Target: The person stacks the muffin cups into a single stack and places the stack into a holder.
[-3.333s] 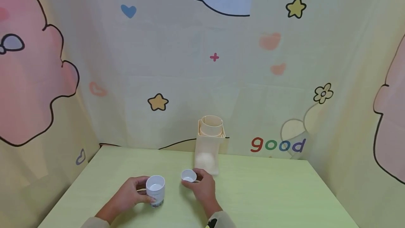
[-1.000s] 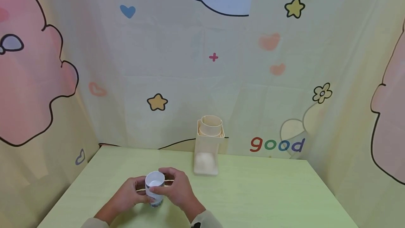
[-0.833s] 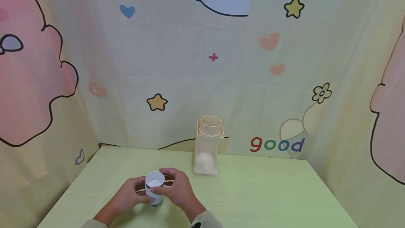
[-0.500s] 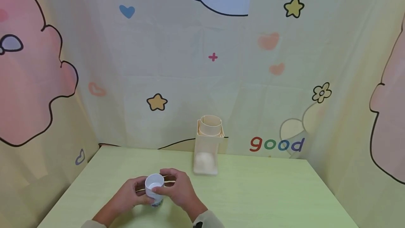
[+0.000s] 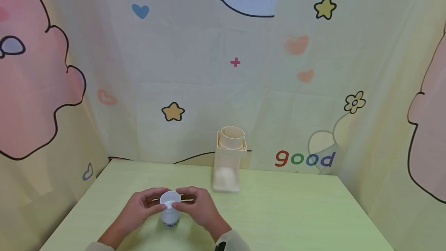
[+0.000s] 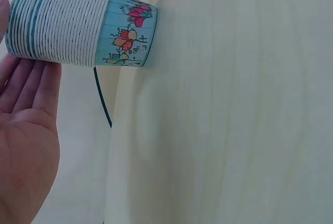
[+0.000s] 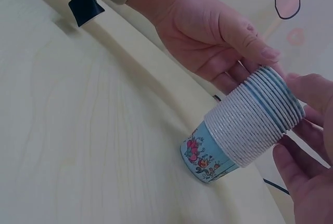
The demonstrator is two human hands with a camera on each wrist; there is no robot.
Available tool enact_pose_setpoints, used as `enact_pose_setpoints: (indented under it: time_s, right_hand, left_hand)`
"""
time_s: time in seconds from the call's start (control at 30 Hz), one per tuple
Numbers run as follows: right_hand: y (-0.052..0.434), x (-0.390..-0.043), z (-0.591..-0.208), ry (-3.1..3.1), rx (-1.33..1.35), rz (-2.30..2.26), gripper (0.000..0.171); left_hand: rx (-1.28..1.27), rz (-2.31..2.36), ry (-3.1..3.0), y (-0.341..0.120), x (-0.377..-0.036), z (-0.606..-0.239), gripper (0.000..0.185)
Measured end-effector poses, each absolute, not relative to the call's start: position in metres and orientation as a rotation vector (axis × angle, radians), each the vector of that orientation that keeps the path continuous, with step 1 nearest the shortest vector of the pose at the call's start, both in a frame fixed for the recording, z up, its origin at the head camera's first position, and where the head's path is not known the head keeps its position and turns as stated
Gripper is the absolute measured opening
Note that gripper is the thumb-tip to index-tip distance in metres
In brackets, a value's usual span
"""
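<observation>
A stack of nested paper cups [image 5: 170, 216], white-rimmed with a blue floral outside, stands upright between both hands near the front of the table. My left hand [image 5: 136, 208] holds the stack's upper left side, its thumb near the rim. Opposite it, my right hand [image 5: 200, 208] grips the upper right side, thumb at the front. In the left wrist view, the stacked rims [image 6: 62, 23] lie against the fingers. The right wrist view has the patterned bottom cup [image 7: 205, 156] below the hands. Whether the stack touches the table cannot be made out.
A cream dispenser-like holder [image 5: 226, 162] with a round open tube on top stands at the back middle of the pale green table [image 5: 285, 212]. Behind it hangs a printed curtain [image 5: 202, 65], with more curtain on both sides.
My right hand brought a separate cup or small stack leftward and nested it into the stack, which then sank lower. My left hand has since shifted its hold up toward the rim.
</observation>
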State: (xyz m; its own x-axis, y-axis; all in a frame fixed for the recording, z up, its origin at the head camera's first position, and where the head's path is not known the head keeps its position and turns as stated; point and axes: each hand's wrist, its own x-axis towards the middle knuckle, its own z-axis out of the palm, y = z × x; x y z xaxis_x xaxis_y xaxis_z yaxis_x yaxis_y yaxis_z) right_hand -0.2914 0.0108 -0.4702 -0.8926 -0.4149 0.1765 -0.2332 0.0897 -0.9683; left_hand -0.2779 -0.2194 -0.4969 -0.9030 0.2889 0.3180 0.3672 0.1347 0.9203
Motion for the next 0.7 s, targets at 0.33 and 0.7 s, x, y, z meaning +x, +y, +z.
enact_pose_setpoints:
  time_s: [0.33,0.7]
  right_hand:
    - [0.012,-0.294,-0.477,2.201,-0.698,-1.926,0.033]
    - [0.011,-0.295,-0.486,2.151,-0.706,-1.961,0.035]
  left_hand:
    - [-0.623,-1.913,-2.366,-0.219,-0.28,-0.5,0.05]
    - [-0.53,-1.917,-2.414,-0.22,-0.28,-0.501,0.052]
